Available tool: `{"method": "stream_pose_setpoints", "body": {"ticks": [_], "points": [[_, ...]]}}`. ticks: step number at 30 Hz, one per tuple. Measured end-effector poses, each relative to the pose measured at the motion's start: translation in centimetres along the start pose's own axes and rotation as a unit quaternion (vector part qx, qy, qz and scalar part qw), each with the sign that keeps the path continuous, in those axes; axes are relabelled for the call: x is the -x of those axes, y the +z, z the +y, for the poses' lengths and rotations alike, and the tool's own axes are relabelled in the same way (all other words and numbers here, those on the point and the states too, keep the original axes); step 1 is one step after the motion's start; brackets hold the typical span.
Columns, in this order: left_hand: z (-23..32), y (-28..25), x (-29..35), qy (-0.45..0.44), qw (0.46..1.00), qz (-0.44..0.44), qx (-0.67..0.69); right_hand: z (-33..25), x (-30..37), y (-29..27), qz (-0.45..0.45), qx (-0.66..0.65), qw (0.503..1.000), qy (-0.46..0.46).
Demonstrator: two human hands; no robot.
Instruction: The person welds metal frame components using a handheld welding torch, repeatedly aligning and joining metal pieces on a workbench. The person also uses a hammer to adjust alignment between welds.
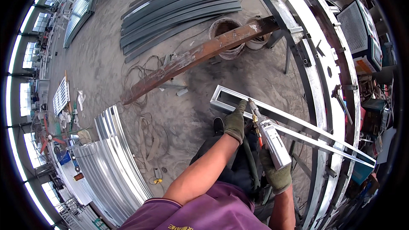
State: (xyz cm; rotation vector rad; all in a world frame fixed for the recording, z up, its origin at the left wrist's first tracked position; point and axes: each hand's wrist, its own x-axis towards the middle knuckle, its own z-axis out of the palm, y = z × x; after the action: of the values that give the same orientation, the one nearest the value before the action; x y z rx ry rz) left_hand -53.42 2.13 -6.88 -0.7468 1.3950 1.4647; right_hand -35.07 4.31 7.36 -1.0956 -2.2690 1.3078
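A long, narrow silver metal frame [294, 120] slants from the middle of the view toward the lower right, its far part lying across the steel beams. My left hand [235, 123], in an olive work glove, is closed on the frame close to its short left end. My right hand [277, 174], gloved alike, is wrapped round the grip of a silver, boxy welding gun [274, 142]. The gun's tapered nozzle points at the frame's far rail, just right of my left fingertips; I cannot tell whether it touches. A brass fitting and an orange-red line run along the gun's left side.
Long steel beams [313, 70] form a stand on the right, with a clamp [338, 98] on them. A rusty beam [191, 57] crosses ahead, beside two buckets [228, 55]. Grey panels [179, 10] lie beyond; silver profiles [115, 153] lie left. Cables and a strap [149, 138] trail on the floor.
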Motion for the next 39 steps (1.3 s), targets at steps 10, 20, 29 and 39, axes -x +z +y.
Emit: {"method": "stream_pose_setpoints", "body": {"ticks": [10,20,29,39], "points": [[-2.7,-2.1,-2.4,0.046,0.998,-0.038,0.006,0.9,0.2,0.1,-0.069,-0.037,0.996,0.033],[-5.3,-3.2,-4.8,0.135,0.989,-0.055,0.006,-1.5,-1.4,0.5,-0.056,-0.053,0.985,0.157],[-4.3,-3.8,-1.8,0.215,0.974,-0.056,0.037,-3.1,-4.8,0.4,-0.064,0.000,0.986,0.156],[-6.8,-4.0,-3.6,0.202,0.976,-0.078,0.001,-8.9,-9.7,2.2,-0.086,0.006,0.987,0.136]]}}
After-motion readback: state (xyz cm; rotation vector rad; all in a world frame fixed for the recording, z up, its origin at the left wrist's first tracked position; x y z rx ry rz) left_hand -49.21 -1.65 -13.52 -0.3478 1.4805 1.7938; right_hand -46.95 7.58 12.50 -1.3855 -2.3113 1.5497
